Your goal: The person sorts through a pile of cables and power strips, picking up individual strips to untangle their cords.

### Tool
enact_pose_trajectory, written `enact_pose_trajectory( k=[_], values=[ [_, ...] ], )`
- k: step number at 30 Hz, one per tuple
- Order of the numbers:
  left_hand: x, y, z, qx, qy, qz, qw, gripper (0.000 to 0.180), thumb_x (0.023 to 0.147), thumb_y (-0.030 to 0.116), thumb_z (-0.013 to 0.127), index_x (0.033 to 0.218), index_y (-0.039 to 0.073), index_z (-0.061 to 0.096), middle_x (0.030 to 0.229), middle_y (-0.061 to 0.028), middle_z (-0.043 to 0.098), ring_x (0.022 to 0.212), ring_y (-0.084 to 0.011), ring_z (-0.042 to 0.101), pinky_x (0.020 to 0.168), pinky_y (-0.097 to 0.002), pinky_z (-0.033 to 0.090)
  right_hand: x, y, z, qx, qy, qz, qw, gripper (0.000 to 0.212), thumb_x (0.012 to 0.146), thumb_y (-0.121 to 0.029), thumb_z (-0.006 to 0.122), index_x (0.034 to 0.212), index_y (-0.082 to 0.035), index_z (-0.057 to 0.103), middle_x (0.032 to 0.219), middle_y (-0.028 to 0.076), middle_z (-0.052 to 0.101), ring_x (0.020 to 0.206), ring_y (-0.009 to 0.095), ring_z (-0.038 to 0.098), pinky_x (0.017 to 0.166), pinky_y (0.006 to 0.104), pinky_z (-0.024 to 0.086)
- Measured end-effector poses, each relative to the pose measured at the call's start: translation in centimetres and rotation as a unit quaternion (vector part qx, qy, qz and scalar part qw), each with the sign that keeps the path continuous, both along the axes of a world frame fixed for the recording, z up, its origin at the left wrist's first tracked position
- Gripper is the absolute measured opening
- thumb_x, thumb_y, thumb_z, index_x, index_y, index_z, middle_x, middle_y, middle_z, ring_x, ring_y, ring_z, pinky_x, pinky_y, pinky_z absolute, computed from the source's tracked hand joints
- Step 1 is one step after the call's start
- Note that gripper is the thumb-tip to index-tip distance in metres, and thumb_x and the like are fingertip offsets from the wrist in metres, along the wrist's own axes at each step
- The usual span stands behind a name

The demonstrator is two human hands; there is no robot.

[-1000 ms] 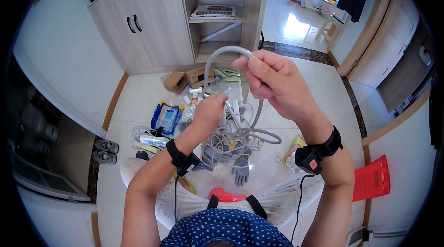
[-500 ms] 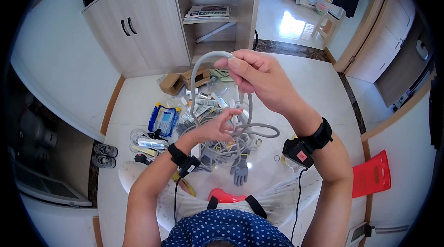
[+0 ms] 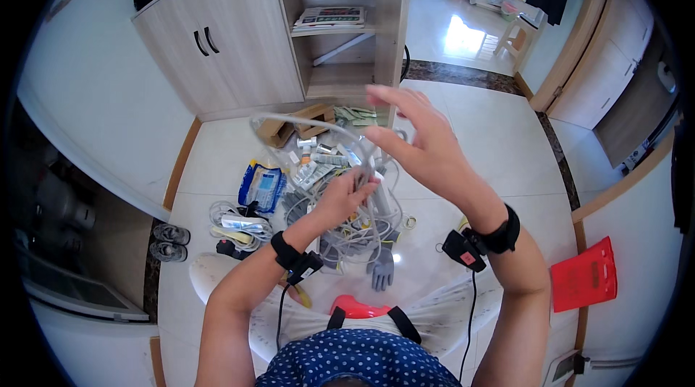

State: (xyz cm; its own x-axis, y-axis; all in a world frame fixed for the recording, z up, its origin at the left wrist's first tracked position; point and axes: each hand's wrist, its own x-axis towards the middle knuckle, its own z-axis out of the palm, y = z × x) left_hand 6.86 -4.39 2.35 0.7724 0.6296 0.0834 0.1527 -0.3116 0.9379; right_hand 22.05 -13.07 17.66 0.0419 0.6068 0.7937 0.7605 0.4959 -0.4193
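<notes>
My left hand [image 3: 340, 200] is closed around a gathered part of a grey cable [image 3: 300, 120] over the middle of the pile. One loop of that cable arches out above my fingers, slightly smeared by motion. Higher and to the right, my right hand [image 3: 426, 132] is open, thumb and fingers apart, near the cable's upper strands with nothing in its grasp. More tangled cable hangs below my left hand, partly covering grey work gloves; one glove [image 3: 382, 275] shows its fingers at the near side. Small white and silver packages [image 3: 329, 160] lie behind the tangle.
Opened cardboard boxes [image 3: 316, 118] stand beyond the pile, before a wooden cabinet [image 3: 224, 47] with one door open. A blue-yellow packet [image 3: 261, 184] and a coiled cable bundle [image 3: 240, 223] lie left. Shoes [image 3: 171, 242] sit further left; a red bag [image 3: 585, 275] is at right.
My right hand has let go of the cable loop and opened. The loop has dropped over to the left. My left hand, loosely open before, has closed on the cable.
</notes>
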Motion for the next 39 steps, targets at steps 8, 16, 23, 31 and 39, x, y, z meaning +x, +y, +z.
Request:
enact_pose_trajectory(
  k=[8,16,23,31,39],
  values=[
    [-0.4,1.5,1.6,-0.026,-0.035,0.063,0.997,0.024,0.097,0.024,0.057,0.107,0.003,0.055,0.104,-0.0067,0.069,0.077,-0.0086,0.062,0.065,-0.0256,0.052,-1.0,-2.9,-16.0,-0.34,0.154,0.007,0.928,0.022,0.088,-0.021,0.066,0.095,-0.001,0.061,0.077,0.011,0.062,0.069,0.021,0.061,0.064,0.0329,0.049],
    [-4.7,3.9,2.6,-0.156,-0.093,0.099,0.978,0.026,0.099,0.025,0.054,0.114,0.004,0.051,0.101,-0.0107,0.068,0.078,-0.0179,0.069,0.066,-0.0289,0.055,3.6,-0.5,-16.2,-0.302,0.206,-0.051,0.929,0.02,0.094,-0.022,0.058,0.1,-0.004,0.063,0.065,0.014,0.052,0.059,0.021,0.047,0.058,0.0336,0.042],
    [-8.2,2.9,8.5,-0.124,-0.093,0.124,0.98,0.024,0.099,0.022,0.054,0.114,0.004,0.051,0.084,-0.0065,0.066,0.076,-0.0165,0.067,0.069,-0.0291,0.055,8.9,1.5,-16.1,-0.242,0.025,-0.077,0.967,0.018,0.093,-0.019,0.058,0.106,-0.007,0.062,0.075,0.02,0.06,0.068,0.036,0.059,0.063,0.0408,0.047],
    [-11.9,0.8,14.2,-0.104,-0.123,0.113,0.98,0.024,0.099,0.019,0.053,0.116,0.002,0.05,0.075,-0.0048,0.059,0.075,-0.0206,0.066,0.07,-0.0319,0.054,13.9,4.9,-18.9,-0.264,-0.14,-0.175,0.938,0.013,0.092,-0.017,0.056,0.101,-0.011,0.061,0.087,0.013,0.062,0.084,0.035,0.061,0.072,0.0453,0.048],
    [-12.0,0.1,15.9,-0.112,-0.175,0.106,0.972,0.024,0.099,0.015,0.051,0.117,0.0,0.048,0.075,-0.0068,0.057,0.075,-0.0246,0.066,0.069,-0.035,0.055,13.7,6.3,-27.6,-0.342,-0.083,-0.158,0.923,0.018,0.089,-0.018,0.059,0.106,-0.011,0.062,0.092,0.016,0.064,0.089,0.036,0.061,0.077,0.0455,0.049]
  ],
)
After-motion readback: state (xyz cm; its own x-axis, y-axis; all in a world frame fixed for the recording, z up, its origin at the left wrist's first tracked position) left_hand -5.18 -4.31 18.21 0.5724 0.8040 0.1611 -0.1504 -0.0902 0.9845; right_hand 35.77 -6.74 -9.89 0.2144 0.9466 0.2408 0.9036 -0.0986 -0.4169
